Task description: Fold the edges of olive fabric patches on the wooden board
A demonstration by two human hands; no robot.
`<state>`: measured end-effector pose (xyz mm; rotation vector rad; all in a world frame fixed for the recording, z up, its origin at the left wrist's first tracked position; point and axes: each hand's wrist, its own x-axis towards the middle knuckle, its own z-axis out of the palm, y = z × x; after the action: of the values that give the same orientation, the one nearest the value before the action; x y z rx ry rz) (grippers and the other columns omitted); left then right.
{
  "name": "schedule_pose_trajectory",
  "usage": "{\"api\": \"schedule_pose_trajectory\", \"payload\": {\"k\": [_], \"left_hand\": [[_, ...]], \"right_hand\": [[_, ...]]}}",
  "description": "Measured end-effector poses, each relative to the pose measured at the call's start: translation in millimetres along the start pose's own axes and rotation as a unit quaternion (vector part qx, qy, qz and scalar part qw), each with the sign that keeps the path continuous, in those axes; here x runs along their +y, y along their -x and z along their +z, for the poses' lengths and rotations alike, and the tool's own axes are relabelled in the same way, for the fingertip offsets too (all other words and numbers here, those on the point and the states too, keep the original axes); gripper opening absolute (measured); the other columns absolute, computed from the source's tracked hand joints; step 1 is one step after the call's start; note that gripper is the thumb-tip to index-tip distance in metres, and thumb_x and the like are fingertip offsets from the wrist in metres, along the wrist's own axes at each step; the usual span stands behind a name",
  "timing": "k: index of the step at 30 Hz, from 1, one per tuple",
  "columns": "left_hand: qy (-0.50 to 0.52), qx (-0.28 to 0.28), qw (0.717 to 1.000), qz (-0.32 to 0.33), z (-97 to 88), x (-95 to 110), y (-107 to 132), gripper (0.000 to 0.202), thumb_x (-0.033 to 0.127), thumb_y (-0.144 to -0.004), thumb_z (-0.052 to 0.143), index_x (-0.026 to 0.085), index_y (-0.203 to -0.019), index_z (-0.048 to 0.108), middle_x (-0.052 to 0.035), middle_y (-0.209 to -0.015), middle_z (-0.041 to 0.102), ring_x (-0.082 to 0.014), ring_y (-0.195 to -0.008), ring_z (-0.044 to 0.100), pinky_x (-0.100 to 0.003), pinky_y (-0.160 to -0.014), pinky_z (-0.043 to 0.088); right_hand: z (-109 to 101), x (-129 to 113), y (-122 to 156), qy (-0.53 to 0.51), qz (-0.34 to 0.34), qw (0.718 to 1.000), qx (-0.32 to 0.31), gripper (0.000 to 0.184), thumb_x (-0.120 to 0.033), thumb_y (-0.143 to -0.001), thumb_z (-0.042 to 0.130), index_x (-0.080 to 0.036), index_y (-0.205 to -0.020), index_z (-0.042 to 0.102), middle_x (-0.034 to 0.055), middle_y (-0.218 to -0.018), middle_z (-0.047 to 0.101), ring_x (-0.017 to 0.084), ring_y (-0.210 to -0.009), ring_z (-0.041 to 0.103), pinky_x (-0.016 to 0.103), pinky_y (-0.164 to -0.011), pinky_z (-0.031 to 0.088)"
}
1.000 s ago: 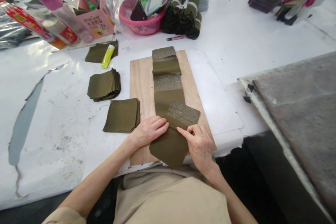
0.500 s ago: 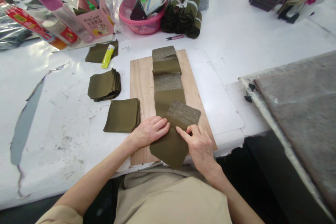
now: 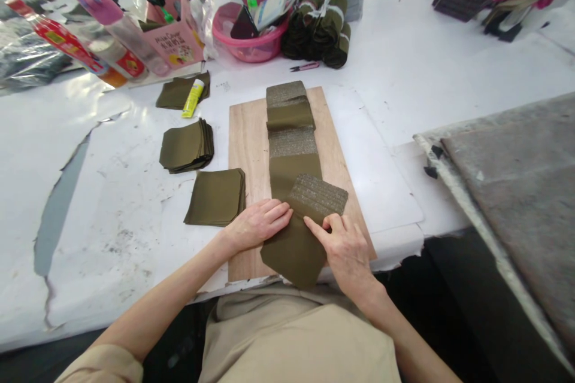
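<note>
An olive-green fabric piece [image 3: 294,251] lies slantwise at the near end of a wooden board [image 3: 249,149]. Its far part carries a grey, speckled, ribbed strip [image 3: 321,194]. My left hand [image 3: 260,221] is closed at the piece's left edge, fingertips together by the crease. From the right, my right hand [image 3: 345,245] rests on the same piece, one digit stretched along the crease and the others bent. Beyond, overlapping fabric pieces [image 3: 291,167] run up the board in a row, olive bands alternating with speckled ones. Part of the cloth is hidden under both hands.
Left of the board sit stacks of cut olive pieces [image 3: 215,197], the farthest bearing a yellow tube [image 3: 193,99]. Farther back are a pink basket [image 3: 249,48], tied fabric rolls [image 3: 317,27], small snips [image 3: 304,66] and bottles [image 3: 121,60]. A grey panel [image 3: 512,161] stands right.
The whole view has shifted slightly to the right. Both hands keep their places on the fabric piece, with no clear movement against it.
</note>
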<state>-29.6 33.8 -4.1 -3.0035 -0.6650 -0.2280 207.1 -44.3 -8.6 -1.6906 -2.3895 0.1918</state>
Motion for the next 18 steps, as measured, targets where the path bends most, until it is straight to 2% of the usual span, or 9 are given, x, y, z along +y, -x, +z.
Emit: {"api": "schedule_pose_trajectory", "payload": {"k": [4, 8, 11, 13, 18], "left_hand": [[-0.01, 0.011, 1.0, -0.018, -2.8, -2, 6, 0.023, 0.009, -0.093, 0.047, 0.008, -0.113, 0.059, -0.0149, -0.111, 0.063, -0.023, -0.102, 0.059, -0.037, -0.089, 0.053], [-0.029, 0.023, 0.996, -0.077, -9.1, -1, 15, 0.022, 0.013, -0.096, 0.044, 0.008, -0.111, 0.059, -0.0133, -0.106, 0.063, -0.0237, -0.102, 0.058, -0.038, -0.089, 0.053], [-0.015, 0.075, 0.986, -0.148, -11.1, 9, 17, 0.022, 0.013, -0.096, 0.044, 0.01, -0.112, 0.059, -0.0117, -0.108, 0.063, -0.0239, -0.107, 0.056, -0.039, -0.093, 0.052], [0.003, 0.086, 0.981, -0.175, -10.2, 20, 14, 0.025, 0.013, -0.096, 0.045, 0.01, -0.118, 0.056, -0.0119, -0.112, 0.062, -0.0234, -0.111, 0.055, -0.039, -0.096, 0.05], [-0.001, 0.0, 0.99, -0.141, -4.1, 40, 1, 0.033, 0.013, -0.096, 0.045, 0.01, -0.128, 0.052, -0.0123, -0.119, 0.06, -0.0243, -0.114, 0.055, -0.039, -0.099, 0.048]], "right_hand": [[-2, 0, 0, 0.005, 0.003, 1.0, -0.004, 0.049, -0.012, -0.091, 0.055, -0.038, -0.133, 0.054, 0.0043, -0.092, 0.054, 0.02, -0.084, 0.043, 0.033, -0.071, 0.035], [-4, 0, -1, 0.012, 0.0, 1.0, -0.007, 0.049, -0.013, -0.09, 0.058, -0.038, -0.131, 0.055, 0.0035, -0.091, 0.054, 0.02, -0.083, 0.043, 0.033, -0.071, 0.034], [-5, 0, -2, 0.015, -0.001, 1.0, -0.009, 0.049, -0.013, -0.089, 0.059, -0.038, -0.131, 0.055, 0.0033, -0.091, 0.054, 0.019, -0.082, 0.043, 0.033, -0.071, 0.034], [-5, 1, -2, 0.014, -0.002, 1.0, -0.007, 0.049, -0.014, -0.089, 0.06, -0.037, -0.131, 0.055, 0.0033, -0.091, 0.054, 0.02, -0.082, 0.043, 0.033, -0.07, 0.034], [-3, 1, -2, 0.005, -0.006, 1.0, 0.009, 0.047, -0.015, -0.088, 0.061, -0.037, -0.129, 0.057, 0.0035, -0.089, 0.054, 0.02, -0.082, 0.043, 0.033, -0.07, 0.034]]}}
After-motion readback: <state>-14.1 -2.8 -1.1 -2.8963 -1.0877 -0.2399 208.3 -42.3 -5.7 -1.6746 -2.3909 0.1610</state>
